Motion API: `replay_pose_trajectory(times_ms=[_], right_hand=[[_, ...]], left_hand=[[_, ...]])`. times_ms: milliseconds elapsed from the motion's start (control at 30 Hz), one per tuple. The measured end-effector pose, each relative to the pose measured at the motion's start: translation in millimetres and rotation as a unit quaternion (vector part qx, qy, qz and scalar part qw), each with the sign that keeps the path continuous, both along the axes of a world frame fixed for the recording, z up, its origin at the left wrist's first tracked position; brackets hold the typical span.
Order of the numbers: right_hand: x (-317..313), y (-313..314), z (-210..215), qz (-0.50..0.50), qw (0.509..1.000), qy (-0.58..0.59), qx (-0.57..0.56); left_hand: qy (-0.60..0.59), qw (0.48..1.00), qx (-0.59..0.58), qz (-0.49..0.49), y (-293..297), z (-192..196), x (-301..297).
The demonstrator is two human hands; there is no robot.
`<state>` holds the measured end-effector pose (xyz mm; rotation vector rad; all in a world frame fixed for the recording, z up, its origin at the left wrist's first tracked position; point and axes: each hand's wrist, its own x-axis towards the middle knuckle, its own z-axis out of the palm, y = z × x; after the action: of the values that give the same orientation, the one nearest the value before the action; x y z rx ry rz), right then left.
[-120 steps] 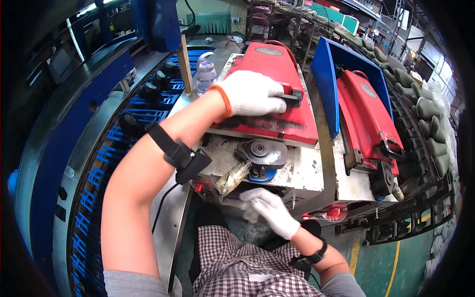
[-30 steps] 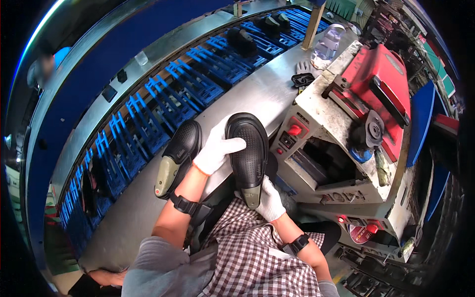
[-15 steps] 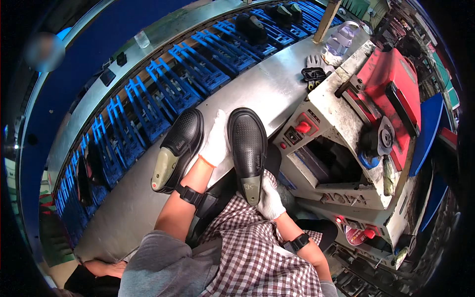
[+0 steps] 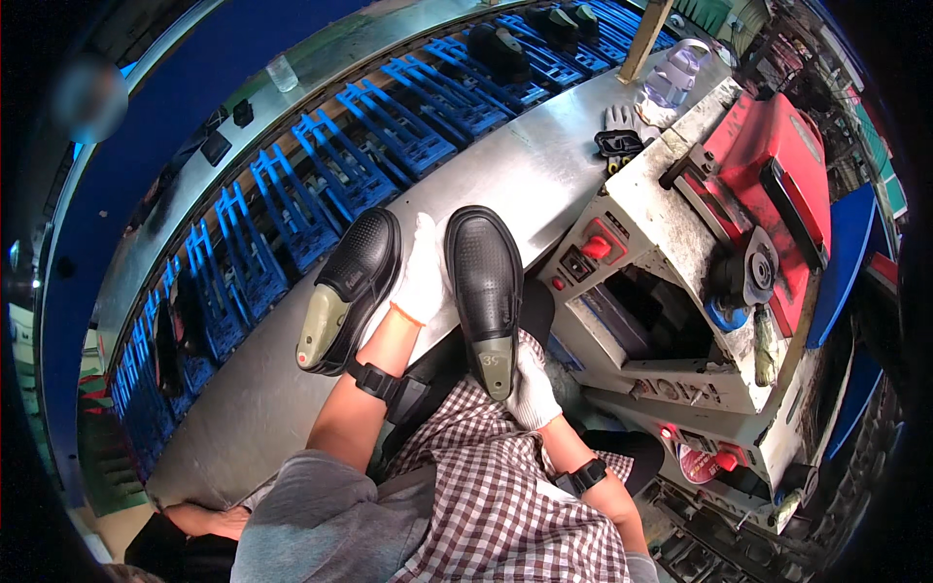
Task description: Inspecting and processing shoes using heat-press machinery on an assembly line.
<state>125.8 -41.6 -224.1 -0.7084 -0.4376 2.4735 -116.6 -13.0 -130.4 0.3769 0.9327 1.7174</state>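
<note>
A black slip-on shoe (image 4: 483, 277) with a perforated toe is held up in front of me, a green last (image 4: 495, 367) showing at its heel. My right hand (image 4: 532, 392), in a white knit glove, is closed round the heel end. Along the shoe's left side, near the toe, my gloved left hand (image 4: 420, 277) grips it; some of its fingers are hidden behind the shoe. A second black shoe (image 4: 358, 257), also on a green last (image 4: 322, 325), rests at the metal table beside my left wrist.
Beyond the metal table (image 4: 248, 403) runs a line of blue slatted racks (image 4: 364, 126) carrying several dark shoes. On the right stands a cream and red machine (image 4: 671, 223) with red knobs. Gloves (image 4: 622, 126) and a clear purple-tinted jug (image 4: 673, 76) sit by it.
The shoe between my hands has tilted slightly, its toe shifting a little up and left. Both hands keep nearly the same place, and the other shoe stays beside my left wrist.
</note>
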Motion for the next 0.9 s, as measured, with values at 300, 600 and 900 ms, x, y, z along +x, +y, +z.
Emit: replay_pose_trajectory(times_ms=[300, 600, 900], right_hand=[[0.1, -1.8, 8.7, -0.014, 1.000, -0.006, -0.025], [-1.4, 0.5, 32.4, -0.036, 0.999, -0.018, 0.012], [-6.3, -4.6, 54.7, -0.033, 0.995, -0.026, 0.088]], left_hand=[[-0.016, 1.000, -0.001, 0.018, 1.0, 5.5, 3.7], [0.060, 0.994, -0.005, 0.096, -27.4, 7.6, 36.9], [0.130, 0.989, -0.069, 0.019, -90.1, 27.0, 72.0]])
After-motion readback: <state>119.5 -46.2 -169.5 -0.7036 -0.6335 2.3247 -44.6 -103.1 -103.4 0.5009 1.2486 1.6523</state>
